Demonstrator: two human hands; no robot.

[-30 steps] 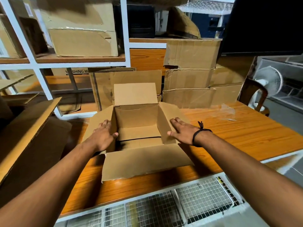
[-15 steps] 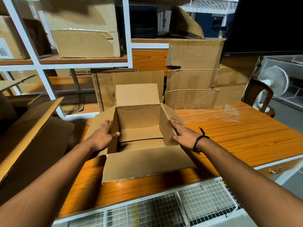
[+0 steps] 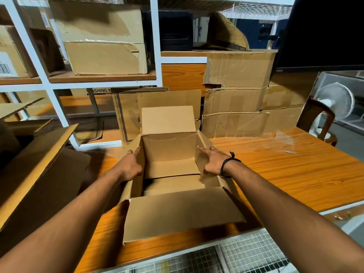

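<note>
Cardboard box (image 3: 169, 152) at the tabletop's (image 3: 295, 174) front edge stands empty with four flaps unfolded, left hand (image 3: 131, 166) and right hand (image 3: 212, 162) pressing straight-fingered on its side flaps, so closing seemingly remains.

An open, empty brown corrugated cardboard box (image 3: 169, 148) stands upright between the left hand (image 3: 131, 166) and right hand (image 3: 213, 164), which touch its side flaps. Its far flap is raised and its near flap is folded outward.

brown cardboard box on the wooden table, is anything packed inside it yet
No, the open brown cardboard box shows only its bare bottom flaps inside, while the left hand and right hand touch its sides.
</note>
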